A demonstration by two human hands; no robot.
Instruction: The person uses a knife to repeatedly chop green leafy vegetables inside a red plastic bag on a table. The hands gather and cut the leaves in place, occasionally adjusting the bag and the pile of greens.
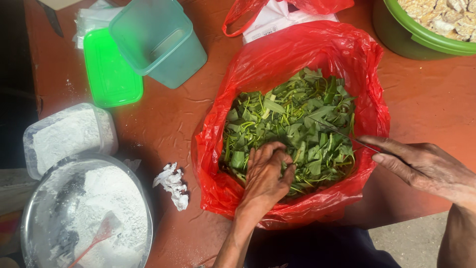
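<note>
Red plastic bag full of chopped greens; left hand fingers curled into them, right hand pinching knife. Metal bowl holds flour.

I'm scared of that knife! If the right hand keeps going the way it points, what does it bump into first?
Most likely the chopped green leaves in the red plastic bag. The right hand points left with a thin knife, whose blade already lies over them. Depth is hard to judge.

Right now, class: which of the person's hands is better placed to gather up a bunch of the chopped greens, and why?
The left hand: its fingers already curl into the green leaves inside the red plastic bag. The right hand sits at the bag's edge, occupied holding a thin knife.
</note>
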